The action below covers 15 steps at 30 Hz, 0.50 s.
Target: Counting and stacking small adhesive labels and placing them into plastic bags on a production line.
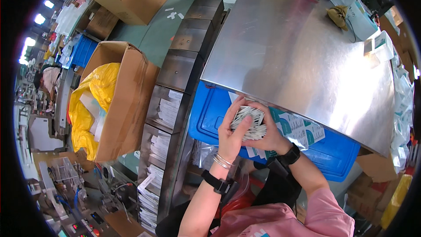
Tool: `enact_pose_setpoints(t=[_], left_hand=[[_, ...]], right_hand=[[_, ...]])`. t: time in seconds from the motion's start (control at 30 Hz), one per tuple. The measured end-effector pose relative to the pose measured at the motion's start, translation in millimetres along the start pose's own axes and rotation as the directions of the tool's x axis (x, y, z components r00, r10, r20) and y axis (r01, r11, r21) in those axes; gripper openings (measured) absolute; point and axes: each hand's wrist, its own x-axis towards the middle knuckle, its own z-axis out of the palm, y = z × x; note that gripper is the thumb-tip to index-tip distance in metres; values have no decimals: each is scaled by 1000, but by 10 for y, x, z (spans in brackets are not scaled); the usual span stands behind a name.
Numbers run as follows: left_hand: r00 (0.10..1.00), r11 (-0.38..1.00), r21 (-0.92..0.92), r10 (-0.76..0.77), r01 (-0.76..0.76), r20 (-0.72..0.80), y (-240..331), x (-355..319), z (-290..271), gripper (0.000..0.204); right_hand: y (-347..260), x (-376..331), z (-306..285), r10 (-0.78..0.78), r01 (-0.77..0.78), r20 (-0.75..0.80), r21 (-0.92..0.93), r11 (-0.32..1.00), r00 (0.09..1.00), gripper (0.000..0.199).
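Both hands are together, cupped around a bundle of thin white sticks (pixel 257 131); the left hand (pixel 229 137) presses its thumb across the top, and the right hand (pixel 272 138) curves around the far and right sides. The bundle is above a blue plastic tray (pixel 203 116), just beside the near edge of the steel table (pixel 285 57). Each stick is probably light, fairly stiff and easily bent or snapped; the mass is likely to slip apart, as no band is visible. The suitable hold is around the outer sides—both palms inward, with even, moderate pressure. The sticks are slim, straight and matt, lying at mixed angles. The tray is smooth with rounded corners; the tabletop is brushed, reflective metal; the teal-and-white printed packets (pixel 294 125) are flat and partly glossy.
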Motion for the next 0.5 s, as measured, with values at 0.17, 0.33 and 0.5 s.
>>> enact_pose_setpoints(t=[0.17,0.33,0.5], left_hand=[[988,956,-257,-154,142,-29,243,-89,30,53],[941,826,-531,-306,189,-141,676,-436,-83,76],[915,718,-693,-320,65,-246,869,-926,-367,68]], right_hand=[[-296,44,37,76,-76,25,3,997,997,87],[-825,103,234,275,-304,146,251,919,950,80],[-1112,38,753,526,-641,367,417,644,767,67]])
